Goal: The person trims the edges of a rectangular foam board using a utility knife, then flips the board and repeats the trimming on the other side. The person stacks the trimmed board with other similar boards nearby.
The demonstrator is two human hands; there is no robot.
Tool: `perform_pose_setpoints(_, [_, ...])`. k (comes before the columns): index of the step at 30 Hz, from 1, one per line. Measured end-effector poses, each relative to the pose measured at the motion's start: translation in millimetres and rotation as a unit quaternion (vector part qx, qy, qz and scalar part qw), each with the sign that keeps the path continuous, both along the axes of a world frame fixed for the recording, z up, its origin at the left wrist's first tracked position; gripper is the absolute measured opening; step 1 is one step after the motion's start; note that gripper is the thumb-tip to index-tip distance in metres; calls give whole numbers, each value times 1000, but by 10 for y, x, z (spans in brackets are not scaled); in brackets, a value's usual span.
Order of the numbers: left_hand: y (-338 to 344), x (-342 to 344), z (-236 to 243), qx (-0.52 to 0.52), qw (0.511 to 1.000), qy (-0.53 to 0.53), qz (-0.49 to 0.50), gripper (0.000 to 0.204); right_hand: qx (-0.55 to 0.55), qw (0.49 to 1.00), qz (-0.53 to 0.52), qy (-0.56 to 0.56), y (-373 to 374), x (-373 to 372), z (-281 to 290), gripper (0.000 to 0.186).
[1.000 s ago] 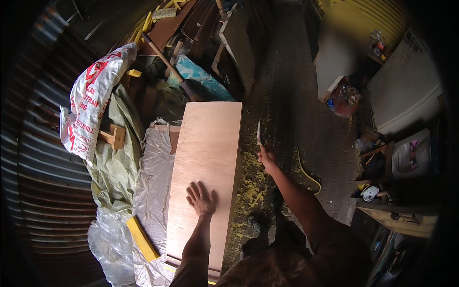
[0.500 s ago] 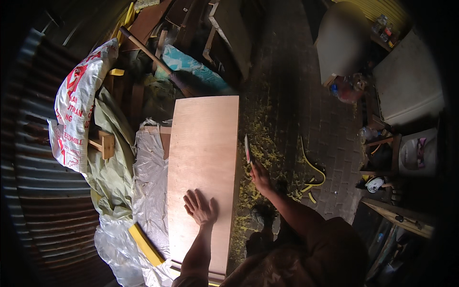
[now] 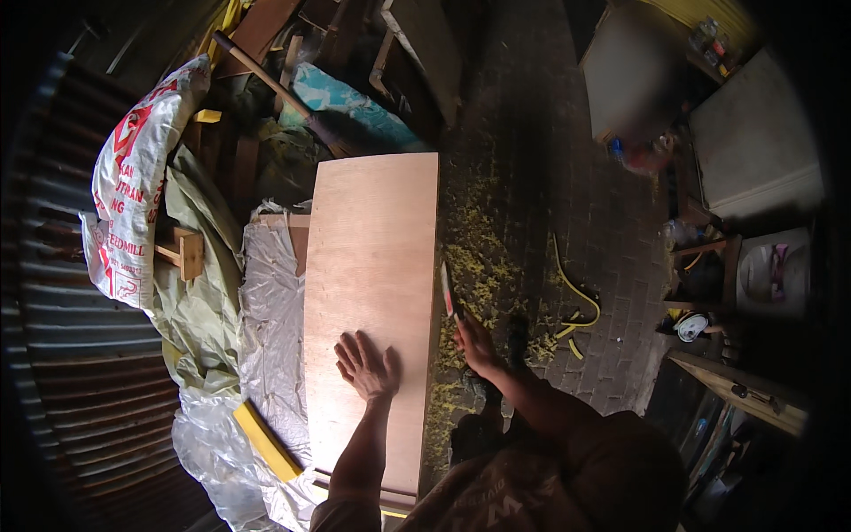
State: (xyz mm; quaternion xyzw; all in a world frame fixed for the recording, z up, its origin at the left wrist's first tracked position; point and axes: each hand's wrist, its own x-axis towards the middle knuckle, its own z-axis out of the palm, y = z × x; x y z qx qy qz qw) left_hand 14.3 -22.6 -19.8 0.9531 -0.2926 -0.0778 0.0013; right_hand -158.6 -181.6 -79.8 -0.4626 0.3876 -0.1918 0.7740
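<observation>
A long, pale wooden board (image 3: 372,248) with a smooth plywood-like face stretches away from me. My left hand (image 3: 366,367) lies flat on its near half, fingers spread. Just past the board's right edge, my right hand (image 3: 479,346) is closed round the dark handle of a knife (image 3: 448,288). The knife's narrow blade points up and away from me, close beside the board's edge; whether it touches the edge I cannot tell.
Yellow shavings (image 3: 479,248) and curled yellow strips (image 3: 585,310) litter the paved floor on the right. Plastic sheeting (image 3: 270,301), a yellow foam-like strip (image 3: 266,441) and a printed white sack (image 3: 133,186) are on the left. A broom (image 3: 275,87) leans beyond the board.
The right hand and knife have shifted slightly left and nearer to me, closer to the board's edge. My left hand stays flat on the board. The whole view has shifted a little.
</observation>
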Motion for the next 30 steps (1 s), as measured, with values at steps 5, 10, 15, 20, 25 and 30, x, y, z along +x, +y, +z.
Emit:
perform_pose_setpoints(5, [-338,-106,-12,-34,998,0,-50,84,-155,976,-142,55,-1672,761,-268,48])
perform_pose_setpoints(10, [-63,-23,-25,-9,1000,-21,-13,83,-65,997,-15,48,394,216,-36,52])
perform_pose_setpoints(15, [-44,13,-25,-27,999,-27,-23,83,80,995,-49,-30,431,-255,97,46])
perform_pose_setpoints(20, [-291,-116,-46,-27,998,-19,-48,82,-188,969,-120,106,-639,478,-76,32])
perform_pose_setpoints(25, [-38,6,-164,-25,998,-39,-34,85,2,999,0,-36,1464,-623,-15,43])
perform_pose_setpoints(30, [-78,-63,-70,-33,998,-28,-39,80,-30,994,-8,100,832,-1744,-38,39])
